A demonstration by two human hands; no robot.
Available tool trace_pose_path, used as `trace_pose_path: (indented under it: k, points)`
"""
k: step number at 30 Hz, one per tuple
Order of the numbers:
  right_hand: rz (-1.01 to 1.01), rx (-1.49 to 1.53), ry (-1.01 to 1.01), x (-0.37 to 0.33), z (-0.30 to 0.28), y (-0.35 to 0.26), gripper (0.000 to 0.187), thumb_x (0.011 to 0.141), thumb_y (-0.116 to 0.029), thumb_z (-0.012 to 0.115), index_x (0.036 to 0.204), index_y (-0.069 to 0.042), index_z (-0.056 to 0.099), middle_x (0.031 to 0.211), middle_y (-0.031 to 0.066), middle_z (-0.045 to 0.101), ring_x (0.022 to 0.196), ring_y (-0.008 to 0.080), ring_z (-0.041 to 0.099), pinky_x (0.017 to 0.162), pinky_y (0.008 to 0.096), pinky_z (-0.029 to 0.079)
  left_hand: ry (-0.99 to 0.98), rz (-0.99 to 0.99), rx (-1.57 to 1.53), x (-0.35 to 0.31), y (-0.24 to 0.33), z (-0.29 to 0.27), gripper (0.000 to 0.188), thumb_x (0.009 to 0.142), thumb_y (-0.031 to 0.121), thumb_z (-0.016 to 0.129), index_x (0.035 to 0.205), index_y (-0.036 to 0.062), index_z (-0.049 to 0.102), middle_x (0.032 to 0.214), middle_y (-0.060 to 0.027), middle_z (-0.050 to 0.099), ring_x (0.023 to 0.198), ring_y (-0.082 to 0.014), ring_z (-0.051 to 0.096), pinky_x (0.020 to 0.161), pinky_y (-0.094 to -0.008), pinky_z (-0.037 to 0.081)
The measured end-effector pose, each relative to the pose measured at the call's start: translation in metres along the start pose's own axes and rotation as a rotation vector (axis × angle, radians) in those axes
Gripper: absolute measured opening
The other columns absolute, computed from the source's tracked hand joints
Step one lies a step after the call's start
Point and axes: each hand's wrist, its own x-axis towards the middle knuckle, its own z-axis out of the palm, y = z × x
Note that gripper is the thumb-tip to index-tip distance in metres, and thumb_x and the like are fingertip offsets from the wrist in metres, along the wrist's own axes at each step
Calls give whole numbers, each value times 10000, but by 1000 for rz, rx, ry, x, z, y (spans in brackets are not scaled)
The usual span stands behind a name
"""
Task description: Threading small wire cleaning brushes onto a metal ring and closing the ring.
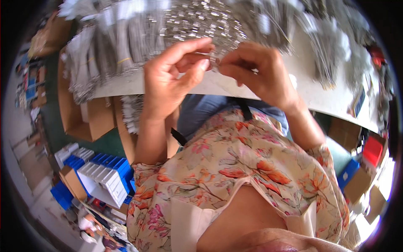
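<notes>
Both my hands are raised over the near edge of the table, fingertips close together. My left hand [174,71] is closed, its thumb and index finger curled toward a small shiny metal piece [213,56]. From the other side my right hand [262,69] pinches at the same piece. Motion blur and the fingers hide its exact shape. Just beyond my fingers lies a heap of small shiny metal parts [201,21]. Bundles of thin grey wires [121,44] with white ends lie left of the heap, and more wire bundles [321,54] lie to the right.
The white table [121,86] runs across in front of me. An open cardboard box [84,119] stands below its left side. Blue and white plastic bins [103,180] are stacked at the lower left. A red bin [372,151] and cardboard boxes are at the right.
</notes>
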Motion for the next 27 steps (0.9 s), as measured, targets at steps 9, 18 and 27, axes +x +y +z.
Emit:
trace_pose_path:
  k: [9, 18, 27]
  points:
    - [-405, -787, 179, -41, 31, 69, 100, 673, -64, 666, 747, -102, 609, 689, -4, 522, 671, 174, 528, 554, 301, 436, 1287, 347, 667, -72, -59, -128, 317, 900, 124, 480, 1155, -57, 433, 1181, -178, 481, 1103, -235, 467, 948, -322, 365]
    - [-421, -783, 192, -37, 32, 73, 162, 651, -73, 696, 793, -101, 623, 748, 4, 546, 712, 187, 530, 606, 318, 440, 1395, 133, 867, -29, -88, -150, 565, 913, 374, 430, 1291, -25, 299, 1365, -229, 215, 1274, -332, 209, 1037, -458, 185]
    - [-421, -761, 215, -38, 32, 75, 165, 666, -56, 685, 814, -96, 624, 761, 11, 548, 719, 200, 523, 626, 322, 435, 1446, 400, 922, -39, -68, -128, 466, 916, 303, 459, 1225, -28, 353, 1263, -213, 332, 1174, -326, 355, 974, -418, 314]
